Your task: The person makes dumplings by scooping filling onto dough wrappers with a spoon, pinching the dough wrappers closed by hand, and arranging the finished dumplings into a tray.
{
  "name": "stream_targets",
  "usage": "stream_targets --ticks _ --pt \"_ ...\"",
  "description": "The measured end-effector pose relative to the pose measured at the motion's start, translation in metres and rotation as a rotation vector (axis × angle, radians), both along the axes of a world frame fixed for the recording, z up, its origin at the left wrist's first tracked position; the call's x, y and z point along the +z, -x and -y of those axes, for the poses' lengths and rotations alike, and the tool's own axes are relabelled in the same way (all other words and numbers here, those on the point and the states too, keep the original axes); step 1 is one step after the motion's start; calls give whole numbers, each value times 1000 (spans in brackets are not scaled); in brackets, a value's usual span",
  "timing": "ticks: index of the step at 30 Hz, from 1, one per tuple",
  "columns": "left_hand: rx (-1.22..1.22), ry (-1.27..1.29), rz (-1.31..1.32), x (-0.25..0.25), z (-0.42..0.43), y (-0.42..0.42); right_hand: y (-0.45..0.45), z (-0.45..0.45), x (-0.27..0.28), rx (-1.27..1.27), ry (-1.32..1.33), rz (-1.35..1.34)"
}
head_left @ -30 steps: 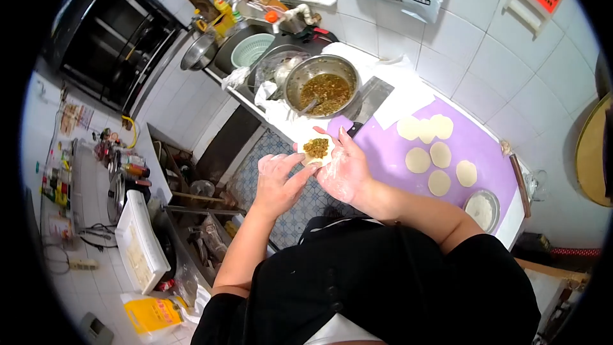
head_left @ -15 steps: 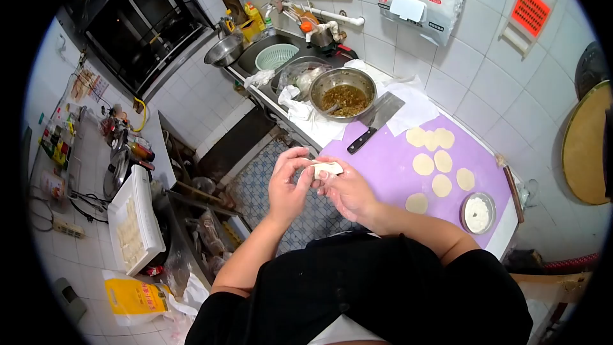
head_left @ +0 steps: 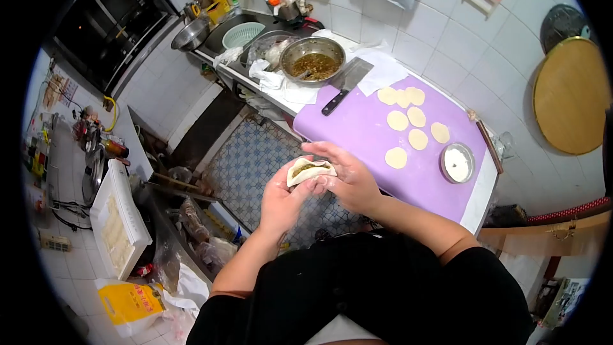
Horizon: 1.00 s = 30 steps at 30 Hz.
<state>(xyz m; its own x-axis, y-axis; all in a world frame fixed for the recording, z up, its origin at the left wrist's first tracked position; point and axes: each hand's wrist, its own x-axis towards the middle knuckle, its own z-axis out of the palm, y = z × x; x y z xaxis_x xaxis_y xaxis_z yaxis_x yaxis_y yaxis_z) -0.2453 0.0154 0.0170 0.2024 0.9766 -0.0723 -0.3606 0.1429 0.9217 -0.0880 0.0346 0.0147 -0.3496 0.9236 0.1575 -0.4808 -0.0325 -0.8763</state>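
Note:
Between my two hands is a dumpling (head_left: 310, 171), its dough wrapper folded up around a greenish-brown filling, with the top gaping. My left hand (head_left: 281, 191) cups its left end, thumb along the near side. My right hand (head_left: 348, 182) grips the right end, with its thumb at the near edge and the index finger raised over the far side. Several round dough wrappers (head_left: 417, 138) lie on the purple mat (head_left: 357, 134) to the right. A dish of white flour (head_left: 457, 163) stands at the mat's right side.
Behind the mat are a cleaver (head_left: 345, 86) and a metal bowl of filling (head_left: 313, 59). The sink (head_left: 220, 30) holds a green colander (head_left: 243, 35). At left, a white tray (head_left: 137, 217) carries rows of pale pieces. A rolling pin (head_left: 490, 147) lies at the counter's right edge.
The dumpling has tilted so its open top and filling now show. My right index finger has lifted away from it. The whole view has shifted, with the counter higher and further left.

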Motion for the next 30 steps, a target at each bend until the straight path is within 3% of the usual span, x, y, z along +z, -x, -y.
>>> stream_targets --ticks 1,7,20,23,30 --pt "20 -5 33 1 3 -6 -3 7 2 -62 3 -102" --pt "95 -76 116 -2 18 -54 -68 25 -33 -105 58 14" --pt "63 -146 90 -18 37 -204 -214 45 -26 -180 93 160" --pt "69 -160 58 -21 40 -217 -228 43 -38 -180 -119 152" --pt "110 -133 54 -13 46 -237 -245 40 -23 -205 -234 277"
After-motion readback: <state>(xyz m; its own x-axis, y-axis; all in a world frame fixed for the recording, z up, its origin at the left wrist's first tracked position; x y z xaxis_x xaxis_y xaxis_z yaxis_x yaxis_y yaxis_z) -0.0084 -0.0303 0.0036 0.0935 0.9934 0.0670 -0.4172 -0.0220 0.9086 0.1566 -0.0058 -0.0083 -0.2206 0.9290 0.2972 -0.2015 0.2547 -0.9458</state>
